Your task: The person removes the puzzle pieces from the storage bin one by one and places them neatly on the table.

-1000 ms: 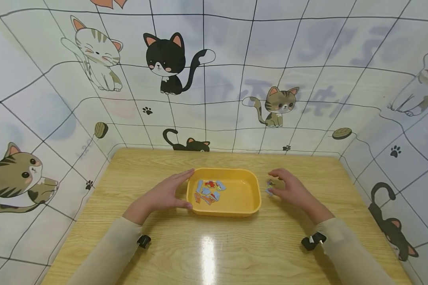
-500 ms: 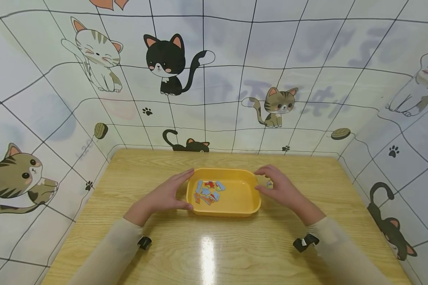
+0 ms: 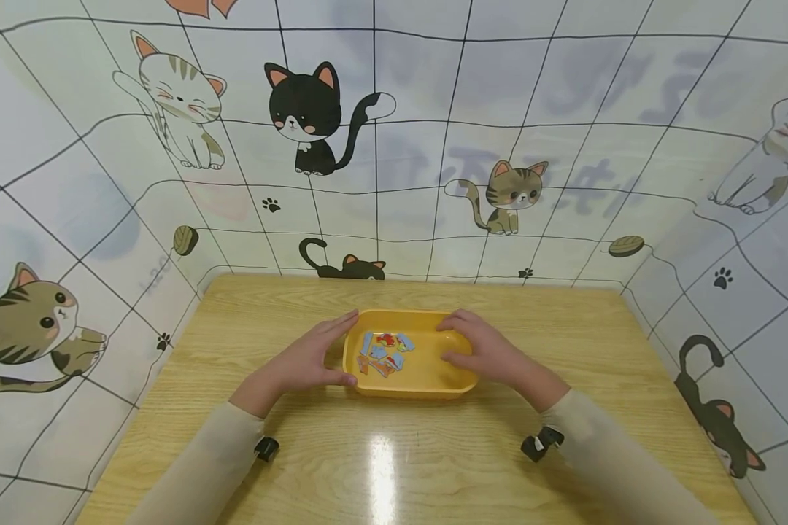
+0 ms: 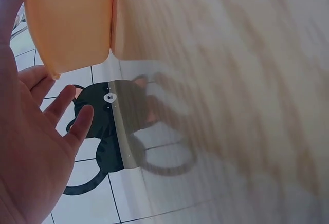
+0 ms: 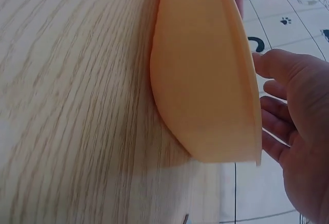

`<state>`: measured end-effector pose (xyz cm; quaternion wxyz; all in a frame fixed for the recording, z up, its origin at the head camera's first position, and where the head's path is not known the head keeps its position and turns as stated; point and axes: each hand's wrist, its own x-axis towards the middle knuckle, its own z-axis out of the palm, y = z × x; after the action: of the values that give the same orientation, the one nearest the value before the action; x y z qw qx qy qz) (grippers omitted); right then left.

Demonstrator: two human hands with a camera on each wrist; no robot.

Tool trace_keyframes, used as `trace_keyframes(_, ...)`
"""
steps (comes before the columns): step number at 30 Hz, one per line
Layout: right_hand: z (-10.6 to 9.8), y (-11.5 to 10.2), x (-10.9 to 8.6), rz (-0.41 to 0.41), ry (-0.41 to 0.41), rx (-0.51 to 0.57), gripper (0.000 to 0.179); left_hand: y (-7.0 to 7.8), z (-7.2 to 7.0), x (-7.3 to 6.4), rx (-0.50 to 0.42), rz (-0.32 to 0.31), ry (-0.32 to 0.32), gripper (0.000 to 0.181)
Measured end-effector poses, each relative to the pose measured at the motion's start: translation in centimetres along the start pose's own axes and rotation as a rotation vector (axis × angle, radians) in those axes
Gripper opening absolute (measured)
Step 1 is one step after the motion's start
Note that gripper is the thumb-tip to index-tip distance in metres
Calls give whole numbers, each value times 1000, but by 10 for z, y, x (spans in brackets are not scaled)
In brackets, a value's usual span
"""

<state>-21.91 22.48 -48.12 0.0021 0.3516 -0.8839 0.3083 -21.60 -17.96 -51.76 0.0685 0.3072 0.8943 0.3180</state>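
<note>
A yellow plastic tray sits in the middle of the table. At its left end lie several small flat puzzle pieces in blue, red and orange. My left hand holds that end, thumb on the near corner and index finger on the far one. In the left wrist view its other fingers hang loose beside the tray. Over the right end of the tray reaches my right hand, thumb and index finger spread apart, nothing visible between them. The right wrist view has the tray wall hiding part of its fingertips.
A pale wooden table runs back to a cloth wall printed with cats and grid lines, which also encloses both sides. The edge of a small thing shows on the table beside the tray's right end.
My right hand has moved left, from small pieces on the table to over the tray's right end, thumb and index finger apart. The left hand and tray have stayed put.
</note>
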Motion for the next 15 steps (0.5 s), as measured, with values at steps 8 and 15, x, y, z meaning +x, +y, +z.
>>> trace_keyframes(8,18,-11,22,-21,-156,-27,47,3,-1,-1,16,4,1,123)
trace_keyframes(15,33,-16,38,-10,-219,-30,50,2,-1,-1,24,8,-4,122)
